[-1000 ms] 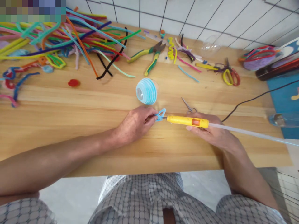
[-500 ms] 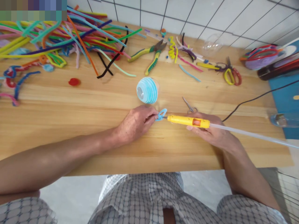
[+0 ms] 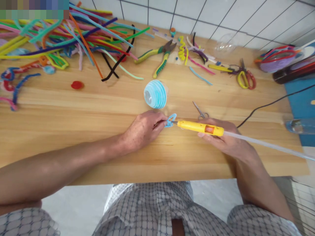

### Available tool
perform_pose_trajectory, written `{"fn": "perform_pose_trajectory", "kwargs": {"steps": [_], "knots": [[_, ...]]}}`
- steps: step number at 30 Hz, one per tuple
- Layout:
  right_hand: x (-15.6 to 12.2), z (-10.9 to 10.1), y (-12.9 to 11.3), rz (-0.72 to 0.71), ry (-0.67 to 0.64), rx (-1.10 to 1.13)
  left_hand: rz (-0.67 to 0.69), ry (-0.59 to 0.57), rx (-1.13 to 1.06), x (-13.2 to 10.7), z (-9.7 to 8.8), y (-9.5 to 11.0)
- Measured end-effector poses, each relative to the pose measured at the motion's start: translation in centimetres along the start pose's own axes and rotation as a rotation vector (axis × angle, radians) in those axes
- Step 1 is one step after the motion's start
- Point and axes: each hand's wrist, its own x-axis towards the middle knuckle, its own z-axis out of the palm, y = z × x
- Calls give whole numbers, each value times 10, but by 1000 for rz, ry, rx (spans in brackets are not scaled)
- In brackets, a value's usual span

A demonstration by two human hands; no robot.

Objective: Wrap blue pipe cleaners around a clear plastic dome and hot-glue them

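My left hand (image 3: 144, 129) rests on the wooden table (image 3: 73, 131) and pinches a small looped light-blue pipe cleaner piece (image 3: 170, 120). A yellow hot glue gun (image 3: 200, 127) lies in my right hand (image 3: 225, 139), fingers closed around it, its metal tip touching the blue loop. A long clear glue stick (image 3: 265, 144) sticks out of the gun's back to the right. Just beyond the loop sits a clear ball wrapped in light-blue pipe cleaner (image 3: 155, 94).
Many coloured pipe cleaners (image 3: 61, 39) are heaped at the back left. Green-handled pliers (image 3: 158, 55), small scissors (image 3: 201, 111), red-and-yellow scissors (image 3: 244, 78) and a red pompom (image 3: 77, 85) lie about. A black cord (image 3: 265, 105) runs off right.
Almost nothing differs. The glue gun and my right hand have drifted slightly to the right; the left hand keeps its pinch on the blue loop.
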Motion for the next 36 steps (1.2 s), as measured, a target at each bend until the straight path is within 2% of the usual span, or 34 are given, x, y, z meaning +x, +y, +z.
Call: {"fn": "perform_pose_trajectory", "kwargs": {"steps": [8,30,36], "knots": [[5,0,-2,-48,0,-1,33,4,14,1,0,-1],[8,-1,-6,97,-110,61,91,0,61,3,0,-1],[12,-1,-10,81,-91,110,97,-11,37,2,-1,-1]]}}
